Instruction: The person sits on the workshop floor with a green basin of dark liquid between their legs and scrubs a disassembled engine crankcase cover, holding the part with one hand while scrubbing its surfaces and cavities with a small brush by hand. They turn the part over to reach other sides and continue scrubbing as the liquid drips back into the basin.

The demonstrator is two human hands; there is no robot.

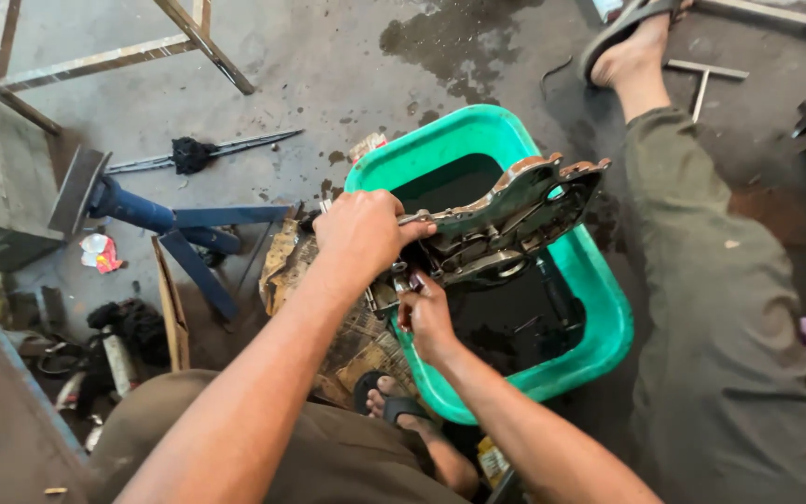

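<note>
My left hand (363, 231) grips the near top edge of a grey metal engine cover (506, 219) and holds it tilted over a green plastic tub (608, 322). My right hand (424, 315) is closed on a small part at the cover's lower near corner; what it pinches is too small to tell. Dark liquid fills the tub, and a dark tool lies in it under the cover. The cover's far end reaches past the tub's middle.
My outstretched leg (720, 280) in olive trousers lies right of the tub, sandalled foot (629, 37) at top. A blue metal stand (156, 219) and torn cardboard (172, 308) are on the left. A metal frame (95, 61) stands top left, a T-shaped wrench (704, 77) top right. The concrete floor is oil-stained.
</note>
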